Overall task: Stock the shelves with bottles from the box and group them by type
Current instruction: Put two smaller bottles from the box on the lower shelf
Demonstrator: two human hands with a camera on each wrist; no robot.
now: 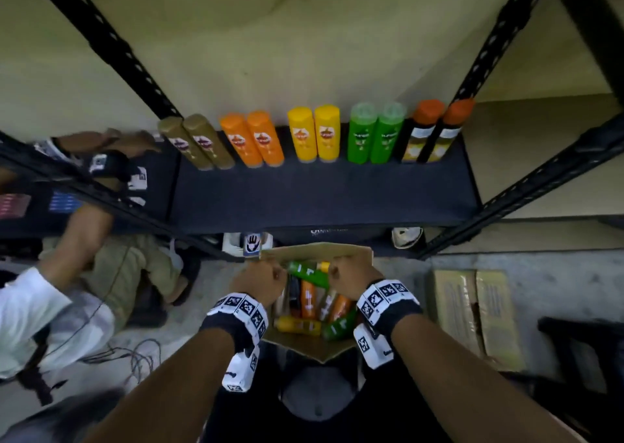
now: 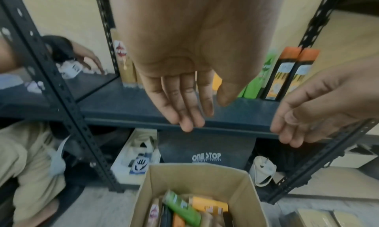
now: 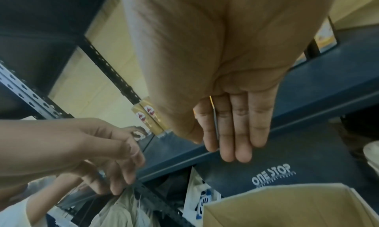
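Both my hands hover over the open brown cardboard box (image 1: 314,348) at lower centre. My left hand (image 2: 180,78) has fingers straight, pressed together, holding nothing; my right hand (image 3: 231,110) likewise. Mixed plastic bottles (image 1: 309,302) lie jumbled inside the box. Upper centre, pairs of colour-grouped bottles (image 1: 312,135) stand along the dark metal shelf (image 1: 320,192).

Both forearms are bare, with no sleeves; each wrist wears a black band (image 1: 236,332) topped by a row of white tiles printed with black square codes; a white block (image 1: 240,370) with another code tile and a small dark logo hangs under the left band; a matching block (image 1: 371,346) sits beneath the right band (image 1: 396,311); the hands are ungloved.
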